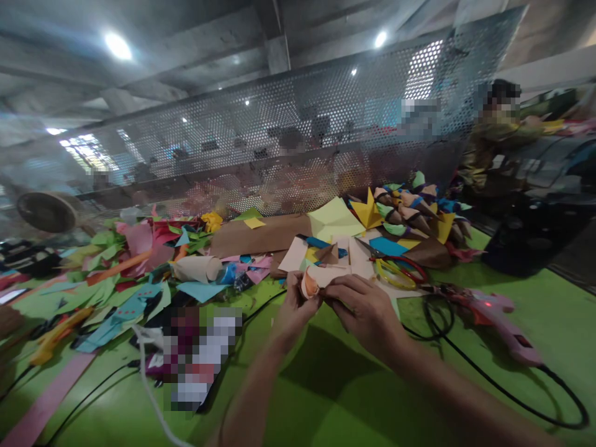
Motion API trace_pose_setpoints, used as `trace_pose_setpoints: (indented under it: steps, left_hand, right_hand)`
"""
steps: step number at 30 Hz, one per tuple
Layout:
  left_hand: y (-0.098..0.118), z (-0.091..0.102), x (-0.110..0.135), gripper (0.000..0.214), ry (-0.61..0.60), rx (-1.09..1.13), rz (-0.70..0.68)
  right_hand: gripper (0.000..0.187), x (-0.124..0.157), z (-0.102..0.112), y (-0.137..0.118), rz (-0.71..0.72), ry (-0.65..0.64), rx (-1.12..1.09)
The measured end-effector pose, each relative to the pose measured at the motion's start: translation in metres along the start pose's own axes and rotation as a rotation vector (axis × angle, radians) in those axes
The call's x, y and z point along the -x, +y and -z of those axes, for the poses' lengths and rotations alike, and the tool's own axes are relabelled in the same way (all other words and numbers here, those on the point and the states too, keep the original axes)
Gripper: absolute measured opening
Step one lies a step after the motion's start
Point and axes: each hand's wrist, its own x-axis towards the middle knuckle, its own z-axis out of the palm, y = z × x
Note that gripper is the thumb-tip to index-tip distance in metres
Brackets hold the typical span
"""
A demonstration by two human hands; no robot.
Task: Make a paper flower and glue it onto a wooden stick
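Above the green table [298, 403], my left hand [295, 304] is closed around a small curled piece of peach and orange paper [310, 284]. The fingers of my right hand [365, 304] pinch together at the right edge of the same paper; the exact grip of the fingertips is partly hidden. Just behind my hands lie flat peach, blue and brown paper pieces [361, 256]. Scissors with yellow and red handles [395, 274] rest right of them. Farther right lies a pink glue gun [498, 320] with a red light showing.
Heaped coloured paper [139, 245] covers the left back. Paper cones [410, 208] are piled at the back right before a perforated metal screen [298, 149]. A yellow glue gun [60, 335] lies left, a black bin [521, 236] stands right. Cables cross the table. A person [498, 136] sits beyond.
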Motion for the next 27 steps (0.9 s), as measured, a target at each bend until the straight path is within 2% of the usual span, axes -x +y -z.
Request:
trace_pose_setpoints:
  steps: [4, 8, 14, 19, 27]
  left_hand:
    - [0.0012, 0.0002, 0.0, 0.044, -0.005, 0.017, 0.028]
    - [0.0029, 0.0031, 0.0008, 0.039, -0.01, -0.011, 0.031]
    - [0.0007, 0.007, 0.001, 0.039, 0.015, 0.039, 0.04]
    - [0.0049, 0.0051, 0.001, 0.041, 0.005, 0.061, 0.066]
    - [0.0031, 0.0052, 0.0014, 0.039, 0.009, 0.009, 0.105]
  right_hand:
    - [0.014, 0.0013, -0.0009, -0.0007, -0.005, -0.023, -0.004]
    - [0.013, -0.0004, 0.0007, -0.0001, -0.023, -0.056, -0.011]
    - [0.012, -0.0011, 0.0066, 0.0014, -0.069, 0.001, -0.098]
    - [0.016, -0.0001, 0.0043, 0.0019, -0.021, -0.044, -0.043]
    - [0.015, 0.0005, 0.0041, 0.0015, -0.057, -0.094, -0.048]
